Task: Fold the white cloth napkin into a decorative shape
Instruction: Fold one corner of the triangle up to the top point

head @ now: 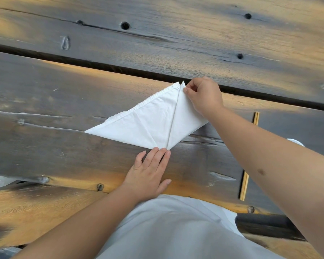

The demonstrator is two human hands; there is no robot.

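Observation:
The white cloth napkin [148, 124] lies flat on the dark wooden table as a triangle, its long tip pointing left. Its right corner is folded over, with the flap's edge running down the middle from the far point to the near point. My right hand [202, 96] pinches the flap's far tip between thumb and fingers at the napkin's far point. My left hand [148, 172] lies flat on the table, with straight fingertips pressing the napkin's near point.
The table [64, 101] is made of rough dark planks with a wide gap [120, 69] running across behind the napkin. A pair of wooden chopsticks [249, 156] lies to the right, partly under my right forearm. My white garment fills the bottom of the view.

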